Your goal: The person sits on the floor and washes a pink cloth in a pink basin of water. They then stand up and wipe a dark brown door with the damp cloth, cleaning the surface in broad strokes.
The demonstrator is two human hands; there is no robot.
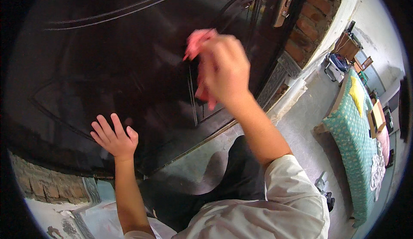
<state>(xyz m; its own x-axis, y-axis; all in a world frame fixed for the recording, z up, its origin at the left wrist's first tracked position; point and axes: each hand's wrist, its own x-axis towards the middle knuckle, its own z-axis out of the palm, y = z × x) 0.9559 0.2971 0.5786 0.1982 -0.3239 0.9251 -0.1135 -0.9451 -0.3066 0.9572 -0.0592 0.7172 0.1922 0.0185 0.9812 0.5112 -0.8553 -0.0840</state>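
Note:
A dark, glossy panelled door [129,61] with raised moulding fills the view before me. My right hand [226,65], slightly blurred, grips a pink cloth [201,40] at the door's surface; part of the cloth hangs below the fingers. My left hand [116,137] is spread at the lower left of the door, with no object in it; whether its palm touches the panel is hard to tell. Up at the top right, beyond my right hand, a metal door handle and lock plate [284,8] is fixed near the door's edge.
Exposed brickwork [309,26] borders the door at the right, and more bricks [51,187] show at lower left. Across the grey floor [297,119] stands a bed with a green patterned cover [347,139], holding a yellow cloth [356,94] and an open cardboard box [377,119].

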